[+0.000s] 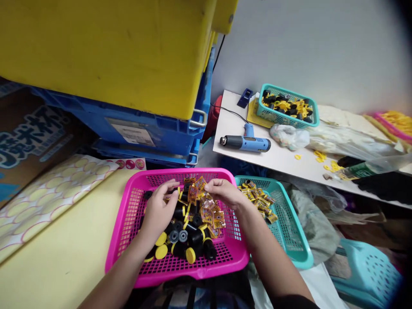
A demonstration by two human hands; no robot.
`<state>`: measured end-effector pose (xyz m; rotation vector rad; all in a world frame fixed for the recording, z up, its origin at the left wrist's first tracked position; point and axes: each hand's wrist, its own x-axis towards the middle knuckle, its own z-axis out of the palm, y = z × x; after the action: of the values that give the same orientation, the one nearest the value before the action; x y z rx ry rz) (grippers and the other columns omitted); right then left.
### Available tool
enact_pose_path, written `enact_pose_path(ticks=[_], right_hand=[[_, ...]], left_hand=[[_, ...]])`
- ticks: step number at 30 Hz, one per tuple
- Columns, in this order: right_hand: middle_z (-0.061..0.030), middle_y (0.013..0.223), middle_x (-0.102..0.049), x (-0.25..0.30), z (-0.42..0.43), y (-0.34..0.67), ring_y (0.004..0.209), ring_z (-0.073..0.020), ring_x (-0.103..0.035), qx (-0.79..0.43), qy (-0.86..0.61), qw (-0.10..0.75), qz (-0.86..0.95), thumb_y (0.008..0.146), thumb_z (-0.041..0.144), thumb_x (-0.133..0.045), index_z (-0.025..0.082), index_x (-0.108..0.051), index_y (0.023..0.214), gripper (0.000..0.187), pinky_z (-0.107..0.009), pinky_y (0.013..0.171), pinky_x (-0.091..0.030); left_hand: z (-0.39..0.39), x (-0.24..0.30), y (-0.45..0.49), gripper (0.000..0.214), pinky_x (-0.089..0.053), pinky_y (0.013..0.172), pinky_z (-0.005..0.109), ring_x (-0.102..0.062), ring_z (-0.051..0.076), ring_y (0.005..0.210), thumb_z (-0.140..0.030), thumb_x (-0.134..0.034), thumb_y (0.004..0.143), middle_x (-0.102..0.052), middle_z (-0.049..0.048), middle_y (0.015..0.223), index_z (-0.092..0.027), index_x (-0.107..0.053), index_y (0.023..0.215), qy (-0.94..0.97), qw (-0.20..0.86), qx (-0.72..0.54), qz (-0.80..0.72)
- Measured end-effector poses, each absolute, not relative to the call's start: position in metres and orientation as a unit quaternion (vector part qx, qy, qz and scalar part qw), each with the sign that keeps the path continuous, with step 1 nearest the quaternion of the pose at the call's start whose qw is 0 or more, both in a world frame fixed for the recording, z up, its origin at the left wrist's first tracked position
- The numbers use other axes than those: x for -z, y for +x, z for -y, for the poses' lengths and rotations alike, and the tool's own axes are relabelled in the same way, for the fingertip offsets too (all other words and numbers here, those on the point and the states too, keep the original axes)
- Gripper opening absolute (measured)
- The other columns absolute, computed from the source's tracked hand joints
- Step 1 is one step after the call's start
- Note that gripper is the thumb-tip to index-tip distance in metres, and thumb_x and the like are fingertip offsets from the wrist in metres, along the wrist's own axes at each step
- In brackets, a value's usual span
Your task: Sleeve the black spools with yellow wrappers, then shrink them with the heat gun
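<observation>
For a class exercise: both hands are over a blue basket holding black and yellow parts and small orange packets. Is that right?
Not quite: the head view shows the basket is pink, not blue. The left hand and right hand are over it, and it holds black and yellow parts and small orange packets.

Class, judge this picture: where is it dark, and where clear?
Head view: black, soft-edged shading cuts the upper and lower right corners; same view: the brown printed cardboard box sits in shade, while the pink plastic mesh basket looks fairly crisp.
</observation>
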<state>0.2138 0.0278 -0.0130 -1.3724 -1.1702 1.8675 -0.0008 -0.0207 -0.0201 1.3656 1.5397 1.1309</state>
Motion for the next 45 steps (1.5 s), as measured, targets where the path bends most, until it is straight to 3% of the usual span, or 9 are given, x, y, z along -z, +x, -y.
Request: enact_pose_path(ticks=[4, 8, 15, 20, 26, 30, 34, 40, 45], right_hand=[[0.0072, 0.051, -0.05, 0.004, -0.024, 0.208, 0.046, -0.0051, -0.035, -0.742, -0.462, 0.267, 0.406, 0.058, 0.046, -0.083, 0.015, -0.06, 0.065, 0.039, -0.022, 0.048, -0.023], [0.0068, 0.057, -0.052, -0.003, -0.018, 0.204, 0.052, -0.0061, -0.039, -0.721, -0.44, 0.29, 0.45, 0.066, 0.043, -0.079, 0.015, -0.062, 0.068, 0.033, -0.023, 0.055, -0.029], [0.0034, 0.073, -0.062, -0.023, -0.017, 0.184, 0.072, -0.0107, -0.055, -0.711, -0.391, 0.316, 0.492, 0.07, 0.04, -0.076, 0.017, -0.065, 0.076, 0.026, -0.026, 0.073, -0.041], [0.0037, 0.066, -0.059, -0.028, -0.022, 0.164, 0.064, -0.01, -0.052, -0.698, -0.44, 0.361, 0.434, 0.065, 0.036, -0.075, 0.018, -0.057, 0.067, 0.025, -0.024, 0.061, -0.038], [0.0049, 0.062, -0.054, -0.027, -0.025, 0.164, 0.059, -0.0097, -0.048, -0.644, -0.465, 0.339, 0.504, 0.063, 0.025, -0.067, 0.018, -0.052, 0.068, 0.017, -0.025, 0.059, -0.035], [0.0044, 0.062, -0.054, -0.03, -0.026, 0.164, 0.06, -0.0104, -0.047, -0.638, -0.452, 0.306, 0.544, 0.067, 0.025, -0.062, 0.018, -0.051, 0.069, 0.013, -0.025, 0.06, -0.034], [0.0045, 0.065, -0.047, -0.029, -0.028, 0.158, 0.062, -0.0104, -0.043, -0.615, -0.443, 0.331, 0.562, 0.079, 0.04, -0.056, 0.019, -0.049, 0.07, 0.023, -0.025, 0.06, -0.033], [0.0047, 0.061, -0.038, -0.027, -0.033, 0.152, 0.06, -0.0108, -0.037, -0.502, -0.473, 0.292, 0.662, 0.088, 0.046, -0.049, 0.02, -0.043, 0.065, 0.035, -0.026, 0.057, -0.027], [0.0007, 0.066, -0.051, -0.02, -0.035, 0.149, 0.064, -0.0128, -0.046, -0.446, -0.479, 0.306, 0.691, 0.097, 0.048, -0.032, 0.019, -0.048, 0.067, 0.045, -0.028, 0.064, -0.035]], left_hand=[[0.015, -0.001, 0.014, 0.038, -0.053, 0.085, 0.035, -0.065, 0.022, 0.102, -0.038, -0.068, 0.076, -0.069, 0.0098, 0.11, -0.018, -0.061, 0.108, 0.436, 0.554, -0.473, -0.529], [0.012, -0.01, 0.022, 0.047, -0.054, 0.068, 0.029, -0.067, 0.016, 0.068, -0.032, -0.077, 0.068, -0.068, 0.0002, 0.075, -0.016, -0.058, 0.108, 0.391, 0.622, -0.471, -0.487], [0.01, -0.011, 0.026, 0.037, -0.051, 0.073, 0.025, -0.066, 0.013, 0.076, -0.029, -0.079, 0.067, -0.069, 0.0015, 0.084, -0.015, -0.061, 0.096, 0.342, 0.554, -0.573, -0.498], [0.021, -0.011, 0.032, 0.033, -0.048, 0.071, 0.021, -0.062, 0.009, 0.073, -0.025, -0.079, 0.066, -0.065, -0.0027, 0.079, -0.018, -0.053, 0.085, 0.28, 0.566, -0.606, -0.483], [0.022, -0.012, 0.014, 0.041, -0.05, 0.073, 0.025, -0.064, 0.014, 0.086, -0.031, -0.074, 0.072, -0.066, 0.0019, 0.093, -0.019, -0.052, 0.104, 0.336, 0.552, -0.583, -0.493], [0.01, -0.015, 0.005, 0.049, -0.051, 0.07, 0.024, -0.064, 0.012, 0.075, -0.025, -0.079, 0.066, -0.065, -0.002, 0.077, -0.018, -0.056, 0.109, 0.383, 0.543, -0.545, -0.511], [0.006, -0.015, 0.006, 0.042, -0.051, 0.067, 0.021, -0.064, 0.01, 0.073, -0.025, -0.078, 0.067, -0.065, -0.001, 0.08, -0.017, -0.059, 0.103, 0.315, 0.561, -0.583, -0.497], [0.004, -0.018, 0.0, 0.06, -0.05, 0.059, 0.02, -0.063, 0.01, 0.062, -0.024, -0.081, 0.063, -0.069, -0.0013, 0.075, -0.018, -0.056, 0.118, 0.352, 0.575, -0.534, -0.511], [0.003, -0.022, -0.013, 0.031, -0.054, 0.064, 0.026, -0.066, 0.014, 0.064, -0.029, -0.077, 0.07, -0.073, 0.0029, 0.076, -0.015, -0.071, 0.097, 0.384, 0.465, -0.539, -0.588]])
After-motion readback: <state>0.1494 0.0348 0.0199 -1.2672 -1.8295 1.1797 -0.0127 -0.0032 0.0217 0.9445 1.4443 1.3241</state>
